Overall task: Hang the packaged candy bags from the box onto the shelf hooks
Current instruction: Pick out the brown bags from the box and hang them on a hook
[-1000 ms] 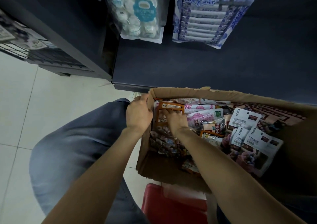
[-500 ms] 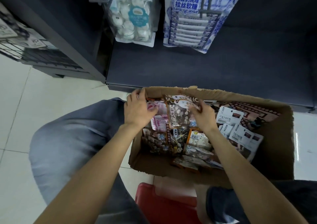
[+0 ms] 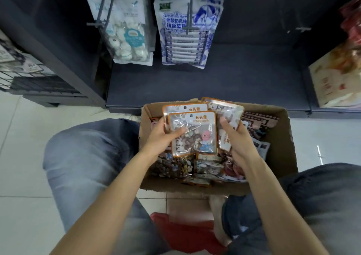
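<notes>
While my left hand [image 3: 163, 137] grips 2 orange-edged candy bags [image 3: 192, 133] above the box [image 3: 289, 157], my right hand [image 3: 235, 135] fingers pinch a 3rd bag [image 3: 227, 114].

Your cardboard box [image 3: 281, 157] sits between your knees, before the shelf [image 3: 214, 86]. Candy bags [image 3: 192, 135] fan above it, left hand [image 3: 160, 137] left, right hand [image 3: 237, 137] right.

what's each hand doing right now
Left hand: grips two orange-edged candy bags.
Right hand: grips another candy bag.
</notes>
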